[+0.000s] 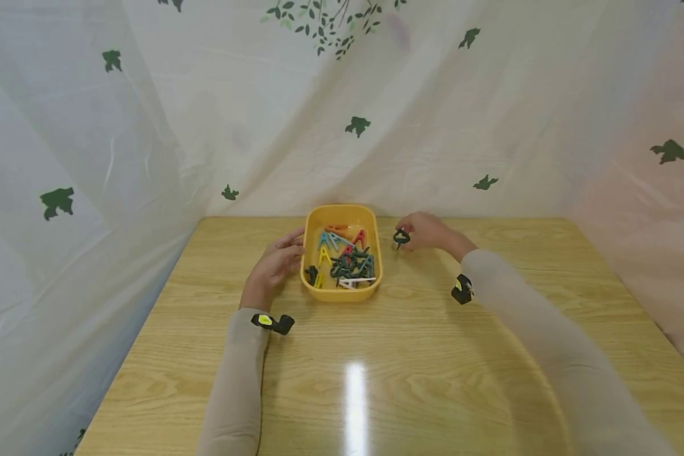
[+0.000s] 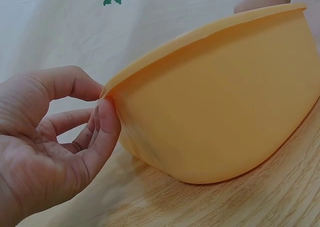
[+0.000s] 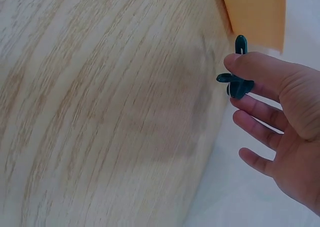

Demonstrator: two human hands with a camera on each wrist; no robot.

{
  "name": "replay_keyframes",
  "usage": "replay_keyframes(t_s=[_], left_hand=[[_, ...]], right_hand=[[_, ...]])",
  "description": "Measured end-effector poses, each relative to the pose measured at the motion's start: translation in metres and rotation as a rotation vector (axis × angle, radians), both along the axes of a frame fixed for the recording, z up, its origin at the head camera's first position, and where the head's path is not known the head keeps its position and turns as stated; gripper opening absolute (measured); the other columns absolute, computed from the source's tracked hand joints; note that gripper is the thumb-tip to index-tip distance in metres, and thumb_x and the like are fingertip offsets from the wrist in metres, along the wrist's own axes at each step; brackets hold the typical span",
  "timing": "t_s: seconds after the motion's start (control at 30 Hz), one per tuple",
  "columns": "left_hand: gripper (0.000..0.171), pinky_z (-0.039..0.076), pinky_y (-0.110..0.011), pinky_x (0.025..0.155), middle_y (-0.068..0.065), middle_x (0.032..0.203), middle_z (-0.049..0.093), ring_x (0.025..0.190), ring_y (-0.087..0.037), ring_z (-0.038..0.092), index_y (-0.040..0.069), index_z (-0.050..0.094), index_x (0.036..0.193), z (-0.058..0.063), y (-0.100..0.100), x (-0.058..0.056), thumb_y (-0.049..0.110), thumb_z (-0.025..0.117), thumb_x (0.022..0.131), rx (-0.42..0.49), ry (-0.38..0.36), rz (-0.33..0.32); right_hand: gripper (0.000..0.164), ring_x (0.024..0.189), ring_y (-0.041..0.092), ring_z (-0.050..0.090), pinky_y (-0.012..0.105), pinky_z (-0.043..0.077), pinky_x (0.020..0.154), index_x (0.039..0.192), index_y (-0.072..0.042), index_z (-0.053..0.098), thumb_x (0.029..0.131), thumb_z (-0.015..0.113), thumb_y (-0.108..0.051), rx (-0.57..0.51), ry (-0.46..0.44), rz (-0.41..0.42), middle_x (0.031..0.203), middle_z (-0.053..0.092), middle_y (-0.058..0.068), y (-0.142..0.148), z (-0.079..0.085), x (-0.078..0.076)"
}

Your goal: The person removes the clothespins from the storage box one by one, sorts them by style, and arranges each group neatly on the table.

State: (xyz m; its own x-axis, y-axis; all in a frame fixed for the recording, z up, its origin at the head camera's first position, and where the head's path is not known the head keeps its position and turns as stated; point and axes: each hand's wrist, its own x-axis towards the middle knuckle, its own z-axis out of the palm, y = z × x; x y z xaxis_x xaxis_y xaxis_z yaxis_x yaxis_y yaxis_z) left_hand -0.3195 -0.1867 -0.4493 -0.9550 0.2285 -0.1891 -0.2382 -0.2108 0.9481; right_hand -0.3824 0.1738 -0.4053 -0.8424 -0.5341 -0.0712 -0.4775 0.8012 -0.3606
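A yellow plastic bin [image 1: 342, 296] stands near the back of the table with several small spring clips in it. My left hand [image 1: 272, 263] is at the bin's left side. In the left wrist view, that hand pinches the bin's rim [image 2: 165, 55] between thumb and curled fingers. To the right of the bin, my right hand [image 1: 430, 232] holds a dark green clip [image 1: 401, 237] above the table. Seen from the right wrist, thumb and index finger pinch this clip [image 3: 239, 87], while the other fingers are spread below it.
Inside the bin, dark green clips [image 1: 348, 267] lie heaped toward the front, with orange [image 1: 336, 229], light blue, red, yellow and white clips around them. A wood-grain table [image 1: 410, 354] extends toward me. Behind it hangs a pale curtain [image 1: 296, 145] with green leaf prints.
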Motion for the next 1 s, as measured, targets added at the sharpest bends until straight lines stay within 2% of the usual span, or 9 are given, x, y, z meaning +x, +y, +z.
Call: replay_keyframes(t_s=[0.37,0.6,0.8,1.0], left_hand=[[0.057,0.051,-0.029,0.086,-0.023,0.144,0.036,0.124,-0.033,0.045,0.010,0.033,0.146,0.014,-0.001,0.010,-0.001,0.049,0.092,-0.012,0.040,-0.074],[0.058,0.050,-0.032,0.090,-0.022,0.144,0.037,0.128,-0.037,0.040,0.011,0.032,0.146,0.014,-0.001,0.010,-0.001,0.049,0.092,-0.015,0.046,-0.081],[0.058,0.050,-0.033,0.090,-0.022,0.144,0.037,0.125,-0.034,0.044,0.010,0.032,0.146,0.011,-0.002,0.008,-0.001,0.049,0.092,-0.022,0.057,-0.083],[0.058,0.051,-0.032,0.088,-0.022,0.144,0.037,0.126,-0.036,0.043,0.010,0.032,0.146,0.011,-0.002,0.008,-0.002,0.050,0.092,-0.014,0.053,-0.079]], right_hand=[[0.053,0.086,0.026,0.058,0.041,0.048,0.080,0.115,0.004,0.063,0.069,0.079,-0.017,-0.008,0.050,0.043,0.094,0.065,0.015,-0.012,-0.015,-0.006],[0.051,0.081,0.023,0.057,0.040,0.048,0.076,0.113,0.002,0.064,0.068,0.078,-0.017,0.017,0.045,0.063,0.088,0.065,0.012,-0.017,-0.018,-0.009],[0.051,0.077,0.021,0.054,0.037,0.046,0.072,0.115,0.003,0.063,0.069,0.077,-0.016,0.022,0.022,0.060,0.087,0.063,0.013,-0.020,-0.019,-0.011],[0.051,0.084,0.026,0.058,0.042,0.048,0.078,0.115,0.005,0.063,0.070,0.077,-0.013,0.003,-0.009,0.048,0.095,0.066,0.017,-0.020,-0.018,-0.010]])
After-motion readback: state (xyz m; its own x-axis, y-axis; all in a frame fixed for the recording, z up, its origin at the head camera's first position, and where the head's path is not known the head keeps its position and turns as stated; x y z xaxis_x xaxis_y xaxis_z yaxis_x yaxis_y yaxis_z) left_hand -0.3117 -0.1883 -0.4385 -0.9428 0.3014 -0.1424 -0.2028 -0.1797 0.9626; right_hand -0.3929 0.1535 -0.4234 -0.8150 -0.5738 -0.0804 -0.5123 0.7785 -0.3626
